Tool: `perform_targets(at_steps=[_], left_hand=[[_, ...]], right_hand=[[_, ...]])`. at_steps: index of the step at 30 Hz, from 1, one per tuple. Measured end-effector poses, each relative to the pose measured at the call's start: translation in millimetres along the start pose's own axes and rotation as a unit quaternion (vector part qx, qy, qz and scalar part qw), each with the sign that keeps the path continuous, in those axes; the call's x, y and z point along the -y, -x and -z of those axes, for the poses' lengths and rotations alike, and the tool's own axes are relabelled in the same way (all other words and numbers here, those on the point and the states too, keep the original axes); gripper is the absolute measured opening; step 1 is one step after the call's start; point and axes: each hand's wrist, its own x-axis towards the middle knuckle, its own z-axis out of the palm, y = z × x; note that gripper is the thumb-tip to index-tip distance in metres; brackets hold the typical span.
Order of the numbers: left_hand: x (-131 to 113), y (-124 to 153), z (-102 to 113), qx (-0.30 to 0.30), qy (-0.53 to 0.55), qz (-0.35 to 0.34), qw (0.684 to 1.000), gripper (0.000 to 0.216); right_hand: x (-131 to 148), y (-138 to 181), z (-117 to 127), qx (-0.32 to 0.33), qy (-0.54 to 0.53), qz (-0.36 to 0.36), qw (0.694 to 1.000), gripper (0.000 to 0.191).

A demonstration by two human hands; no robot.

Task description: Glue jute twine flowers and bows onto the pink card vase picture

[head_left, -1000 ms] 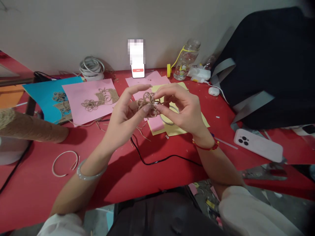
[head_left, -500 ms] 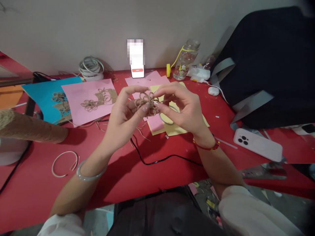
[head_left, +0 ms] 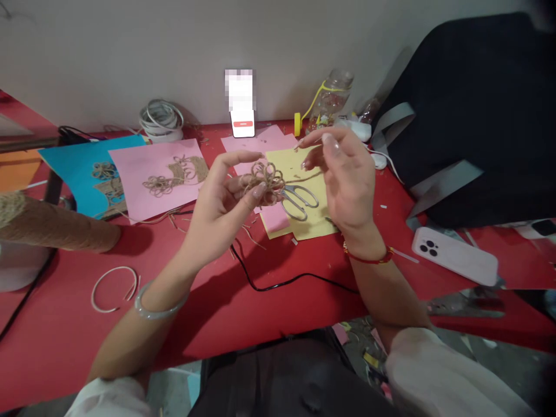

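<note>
My left hand (head_left: 221, 205) is closed, pinching a flower of looped jute twine (head_left: 268, 178) between thumb and fingers. From the flower a strand of twine (head_left: 304, 178) runs right, to behind my right hand. My right hand (head_left: 350, 179) is raised just right of the flower, its thumb and fingers apart; I cannot see whether the strand touches its hidden fingers. Below the flower, grey-handled scissors (head_left: 313, 202) lie on yellow paper (head_left: 321, 226), their blades hidden.
Left, twine pieces lie on pink paper (head_left: 130, 168) and blue paper (head_left: 65, 156). A twine-wrapped roll (head_left: 65, 226) and a white ring (head_left: 93, 295) are nearer. A lit phone (head_left: 241, 104) leans on the wall. Right are a bottle (head_left: 336, 92), a dark bag (head_left: 473, 116), another phone (head_left: 460, 258).
My right hand has let go of the flower and moved right and slightly up, its fingers spreading. The scissors and strand now show more. My left hand stays on the flower.
</note>
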Motion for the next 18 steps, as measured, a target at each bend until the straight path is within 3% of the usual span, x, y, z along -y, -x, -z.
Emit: perform_targets(at_steps=[2,6,11,18], left_hand=[[0.1,0.8,-0.3,0.013,0.001,0.002,1.0,0.039],[-0.9,1.8,-1.7,0.043,0.016,0.006,0.999,0.039],[-2.9,0.8,-2.0,0.066,0.026,0.009,0.997,0.037],[-4.8,0.8,-1.3,0.064,0.037,0.016,0.997,0.036]], right_hand=[[1.5,0.1,1.6,-0.008,0.046,-0.011,0.999,0.018],[3.9,2.8,0.1,0.057,0.111,-0.023,0.992,0.014],[0.2,4.0,-5.2,0.074,0.098,0.03,0.992,0.013],[0.4,3.5,-3.6,0.067,0.105,0.024,0.992,0.01]])
